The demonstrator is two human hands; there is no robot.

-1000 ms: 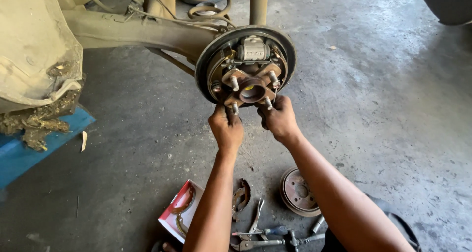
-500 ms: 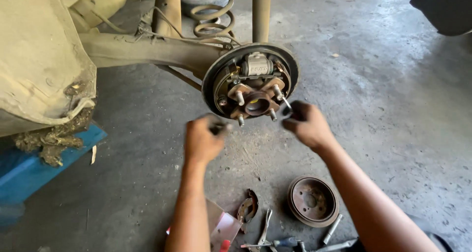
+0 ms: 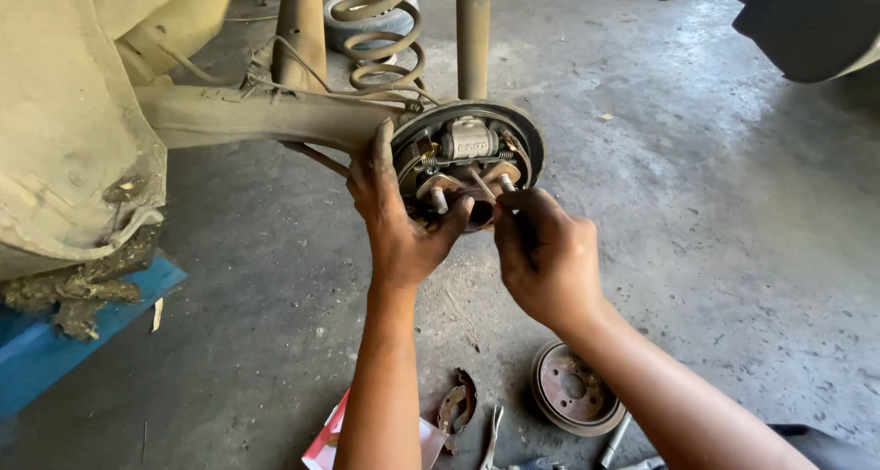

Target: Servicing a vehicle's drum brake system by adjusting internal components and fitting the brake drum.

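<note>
Floor: grey concrete workshop floor, stained and dusty, lying under a raised car body.
Brake assembly: exposed drum-brake backing plate sitting at the end of the axle beam, wheel studs pointing toward the camera, coil spring standing just behind.
Left hand: left hand gripping the plate's left edge, fingers reaching up over the rim, thumb pressing toward the hub.
Right hand: right hand hovering just below the hub, fingertips pinching together on something too small to tell.
Lying below: removed brake drum, worn brake shoe, red and white box, hand tools.
Left edge: blue block resting under the car body.
</note>
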